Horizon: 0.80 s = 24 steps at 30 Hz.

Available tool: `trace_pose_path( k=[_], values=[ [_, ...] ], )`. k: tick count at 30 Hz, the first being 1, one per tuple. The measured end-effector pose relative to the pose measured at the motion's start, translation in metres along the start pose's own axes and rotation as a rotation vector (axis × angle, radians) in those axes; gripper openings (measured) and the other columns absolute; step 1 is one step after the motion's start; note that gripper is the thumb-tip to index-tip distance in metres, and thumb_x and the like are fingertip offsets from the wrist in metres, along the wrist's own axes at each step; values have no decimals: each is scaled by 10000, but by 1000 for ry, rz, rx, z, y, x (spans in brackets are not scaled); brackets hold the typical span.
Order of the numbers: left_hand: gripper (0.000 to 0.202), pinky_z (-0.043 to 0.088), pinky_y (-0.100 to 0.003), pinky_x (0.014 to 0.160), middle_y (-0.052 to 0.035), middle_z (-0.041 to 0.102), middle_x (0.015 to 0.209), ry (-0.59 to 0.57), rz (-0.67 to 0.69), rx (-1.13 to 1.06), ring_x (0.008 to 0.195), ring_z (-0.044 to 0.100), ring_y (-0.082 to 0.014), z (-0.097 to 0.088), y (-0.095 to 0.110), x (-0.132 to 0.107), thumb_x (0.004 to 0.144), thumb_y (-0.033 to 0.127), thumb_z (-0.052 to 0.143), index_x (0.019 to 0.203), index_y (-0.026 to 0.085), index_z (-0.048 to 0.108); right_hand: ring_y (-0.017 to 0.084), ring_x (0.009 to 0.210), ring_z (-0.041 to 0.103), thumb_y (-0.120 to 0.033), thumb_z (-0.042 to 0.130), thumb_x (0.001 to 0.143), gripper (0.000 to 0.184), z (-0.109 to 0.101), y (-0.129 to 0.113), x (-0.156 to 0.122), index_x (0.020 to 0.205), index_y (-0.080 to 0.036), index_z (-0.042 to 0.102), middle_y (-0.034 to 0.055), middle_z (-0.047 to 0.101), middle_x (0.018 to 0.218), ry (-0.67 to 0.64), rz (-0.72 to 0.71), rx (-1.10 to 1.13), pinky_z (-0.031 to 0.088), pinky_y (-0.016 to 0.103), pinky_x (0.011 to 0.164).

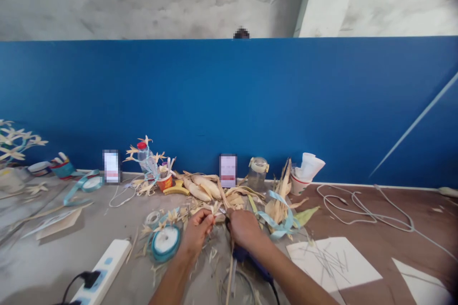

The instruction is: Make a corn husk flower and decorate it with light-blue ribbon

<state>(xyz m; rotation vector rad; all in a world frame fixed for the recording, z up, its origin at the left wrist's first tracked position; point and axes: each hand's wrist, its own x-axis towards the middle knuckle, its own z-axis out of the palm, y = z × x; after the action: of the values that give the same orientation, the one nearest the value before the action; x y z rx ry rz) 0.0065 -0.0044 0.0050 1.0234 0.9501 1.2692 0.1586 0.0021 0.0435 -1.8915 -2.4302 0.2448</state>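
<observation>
My left hand (196,231) is closed, pinching a small pale corn husk piece (216,208) between thumb and fingers. Close on its right, my right hand (245,228) is wrapped round what looks like a pair of scissors (222,210); only a short shiny tip and a bit of dark handle show. Beneath the right wrist lies a dark blue glue gun (255,267) with a black cord. A spool of teal ribbon (165,244) rests beside my left wrist, with husk flowers (171,218) behind it. Husk scraps are scattered around both hands.
Corn husks (202,187) are heaped behind the hands, near a phone (228,171) and a lidded jar (257,174). A power strip (105,271) lies front left. Thin wires lie on white paper (336,262) at right, before a white cable (365,209). A blue partition (229,105) stands behind.
</observation>
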Motion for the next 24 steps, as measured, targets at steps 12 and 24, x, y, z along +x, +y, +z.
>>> trace_pose_path(
  k=[12, 24],
  values=[
    [324, 235, -214, 467, 78, 382, 483, -54, 43, 259, 457, 316, -77, -2, 7, -2, 671, 467, 620, 613, 168, 511, 103, 551, 465, -387, 598, 715, 388, -49, 77, -41, 1000, -125, 632, -19, 551, 587, -367, -134, 1183, 320, 212, 522],
    [241, 240, -222, 487, 67, 354, 566, -200, 68, 456, 502, 300, -85, -3, 7, -3, 731, 389, 552, 645, 170, 499, 67, 499, 415, -397, 685, 663, 413, -51, 114, -44, 967, -117, 683, -16, 542, 546, -616, -214, 1104, 283, 173, 454]
  ],
)
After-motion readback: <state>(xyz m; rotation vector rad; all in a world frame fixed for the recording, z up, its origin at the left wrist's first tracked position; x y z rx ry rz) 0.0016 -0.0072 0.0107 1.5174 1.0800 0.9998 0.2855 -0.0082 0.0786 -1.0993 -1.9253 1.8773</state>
